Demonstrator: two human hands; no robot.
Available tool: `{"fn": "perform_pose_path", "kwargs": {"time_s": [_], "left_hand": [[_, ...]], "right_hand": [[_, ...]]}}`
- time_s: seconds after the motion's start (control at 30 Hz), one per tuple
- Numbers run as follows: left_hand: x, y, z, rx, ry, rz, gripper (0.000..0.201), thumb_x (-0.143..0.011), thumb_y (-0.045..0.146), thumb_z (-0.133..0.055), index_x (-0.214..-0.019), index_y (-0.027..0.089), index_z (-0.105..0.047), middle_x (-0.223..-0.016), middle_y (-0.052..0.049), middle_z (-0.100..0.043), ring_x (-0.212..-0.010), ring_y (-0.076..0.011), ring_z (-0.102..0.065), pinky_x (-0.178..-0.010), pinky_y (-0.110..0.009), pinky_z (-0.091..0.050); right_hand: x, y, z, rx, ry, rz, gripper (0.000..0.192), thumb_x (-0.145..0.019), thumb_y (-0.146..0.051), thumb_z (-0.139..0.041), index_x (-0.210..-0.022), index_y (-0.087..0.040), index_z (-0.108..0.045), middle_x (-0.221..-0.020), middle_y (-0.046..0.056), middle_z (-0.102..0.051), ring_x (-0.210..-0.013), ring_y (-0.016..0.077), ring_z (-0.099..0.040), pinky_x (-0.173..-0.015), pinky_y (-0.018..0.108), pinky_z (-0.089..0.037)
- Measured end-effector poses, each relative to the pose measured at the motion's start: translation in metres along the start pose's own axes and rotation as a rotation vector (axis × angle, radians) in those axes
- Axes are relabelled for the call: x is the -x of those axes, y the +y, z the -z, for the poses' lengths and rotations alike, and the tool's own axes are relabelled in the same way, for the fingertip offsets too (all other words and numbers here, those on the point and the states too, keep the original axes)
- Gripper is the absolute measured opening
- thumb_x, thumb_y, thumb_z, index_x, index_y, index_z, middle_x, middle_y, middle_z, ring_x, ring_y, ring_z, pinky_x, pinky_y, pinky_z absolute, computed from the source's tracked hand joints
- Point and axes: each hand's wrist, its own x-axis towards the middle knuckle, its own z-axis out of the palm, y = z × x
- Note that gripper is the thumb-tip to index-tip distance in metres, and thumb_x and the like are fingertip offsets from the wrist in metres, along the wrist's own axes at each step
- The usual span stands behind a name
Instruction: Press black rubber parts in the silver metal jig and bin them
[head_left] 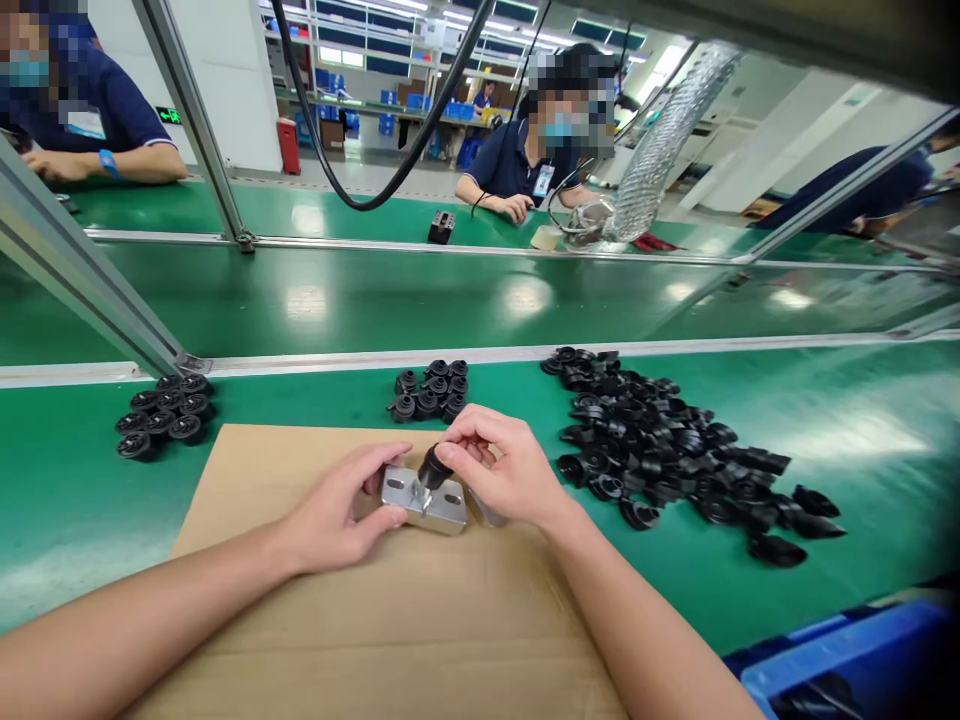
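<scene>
On a sheet of cardboard (390, 640) lies a small metal block (442, 515) with slotted holes. My left hand (341, 510) grips the block's left end between thumb and fingers. My right hand (506, 465) pinches a black plastic part (433, 467), tilted over the middle of the block; its lower end meets the block there. Partly hidden under my right hand is another grey metal piece (487, 508). Just beyond my hands stands a cluster of black plastic parts (431, 392).
A large heap of black parts (660, 435) spreads on the green table at right, with a neat group of round black parts (161, 412) at left. A blue bin (847, 650) sits lower right. Metal frame bars (480, 353) cross beyond; co-workers sit opposite. A black cable (360, 203) hangs overhead.
</scene>
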Motion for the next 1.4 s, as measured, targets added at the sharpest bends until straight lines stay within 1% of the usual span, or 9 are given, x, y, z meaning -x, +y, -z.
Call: {"fn": "perform_pose_path", "kwargs": {"time_s": [0.23, 0.43, 0.53, 0.7, 1.0, 1.13, 1.23, 1.33, 1.4], "left_hand": [[-0.001, 0.001, -0.001, 0.004, 0.006, 0.004, 0.056, -0.096, 0.027, -0.063, -0.150, 0.022, -0.049, -0.123, -0.009, -0.069, -0.092, -0.0194, -0.060, -0.084, -0.036, -0.054], [-0.001, 0.000, -0.001, 0.024, 0.004, 0.041, 0.058, -0.095, 0.030, -0.065, -0.150, 0.022, -0.049, -0.123, -0.010, -0.068, -0.088, -0.0182, -0.058, -0.084, -0.036, -0.053], [-0.002, 0.000, 0.000, 0.055, -0.007, 0.064, 0.058, -0.096, 0.033, -0.065, -0.151, 0.023, -0.048, -0.124, -0.010, -0.068, -0.089, -0.0193, -0.058, -0.084, -0.037, -0.053], [-0.004, 0.002, 0.001, 0.082, -0.003, 0.086, 0.056, -0.097, 0.036, -0.064, -0.150, 0.023, -0.049, -0.121, -0.010, -0.067, -0.089, -0.0197, -0.059, -0.081, -0.036, -0.053], [-0.005, 0.002, 0.000, 0.093, 0.004, 0.104, 0.057, -0.096, 0.037, -0.064, -0.149, 0.022, -0.050, -0.120, -0.009, -0.067, -0.083, -0.0178, -0.056, -0.081, -0.036, -0.052], [-0.004, 0.002, 0.001, 0.095, -0.011, 0.102, 0.057, -0.097, 0.037, -0.063, -0.151, 0.024, -0.049, -0.123, -0.010, -0.067, -0.089, -0.0198, -0.059, -0.083, -0.037, -0.053], [-0.004, 0.001, 0.001, 0.088, -0.027, 0.093, 0.058, -0.096, 0.034, -0.064, -0.151, 0.025, -0.047, -0.126, -0.009, -0.066, -0.092, -0.0201, -0.058, -0.085, -0.038, -0.052], [-0.004, -0.001, 0.001, 0.091, -0.032, 0.088, 0.059, -0.096, 0.033, -0.064, -0.152, 0.026, -0.047, -0.126, -0.008, -0.066, -0.090, -0.0192, -0.057, -0.084, -0.038, -0.051], [-0.003, -0.001, 0.001, 0.097, -0.030, 0.091, 0.059, -0.095, 0.033, -0.064, -0.151, 0.026, -0.047, -0.126, -0.008, -0.066, -0.089, -0.0190, -0.056, -0.083, -0.037, -0.052]], "right_hand": [[0.001, 0.001, -0.003, 0.024, -0.054, 0.063, 0.021, -0.099, -0.038, -0.067, -0.086, -0.022, -0.070, -0.075, 0.001, -0.061, -0.065, 0.0151, -0.056, -0.056, 0.030, -0.043], [0.002, 0.000, -0.005, 0.022, -0.125, 0.015, 0.023, -0.099, -0.038, -0.067, -0.085, -0.020, -0.071, -0.075, 0.001, -0.061, -0.063, 0.0138, -0.056, -0.057, 0.028, -0.043], [0.002, 0.001, 0.001, 0.071, -0.152, 0.028, 0.018, -0.098, -0.037, -0.069, -0.099, -0.019, -0.072, -0.083, 0.002, -0.065, -0.068, 0.0144, -0.056, -0.061, 0.028, -0.044], [0.004, -0.001, 0.014, 0.092, -0.260, 0.133, 0.035, -0.092, -0.029, -0.077, -0.125, -0.024, -0.067, -0.109, 0.006, -0.069, -0.088, 0.0185, -0.061, -0.073, 0.030, -0.050], [0.003, -0.005, 0.010, 0.194, -0.294, 0.186, 0.030, -0.092, -0.020, -0.073, -0.122, -0.024, -0.069, -0.105, 0.005, -0.073, -0.095, 0.0223, -0.066, -0.083, 0.036, -0.053], [0.010, -0.008, 0.031, 0.249, -0.352, 0.058, 0.053, -0.092, -0.033, -0.078, -0.140, -0.028, -0.058, -0.128, 0.008, -0.069, -0.114, 0.0261, -0.065, -0.094, 0.040, -0.054], [0.020, -0.008, 0.054, 0.330, -0.482, -0.149, 0.080, -0.075, -0.041, -0.092, -0.144, -0.027, -0.053, -0.141, 0.011, -0.061, -0.126, 0.0320, -0.060, -0.101, 0.045, -0.054], [0.027, -0.007, 0.065, 0.367, -0.627, -0.276, 0.068, -0.071, -0.026, -0.091, -0.132, -0.028, -0.061, -0.134, 0.007, -0.064, -0.120, 0.0303, -0.063, -0.099, 0.043, -0.054], [0.027, -0.008, 0.064, 0.388, -0.644, -0.301, 0.054, -0.075, -0.020, -0.085, -0.124, -0.028, -0.065, -0.128, 0.004, -0.067, -0.115, 0.0279, -0.065, -0.096, 0.041, -0.053]]}}
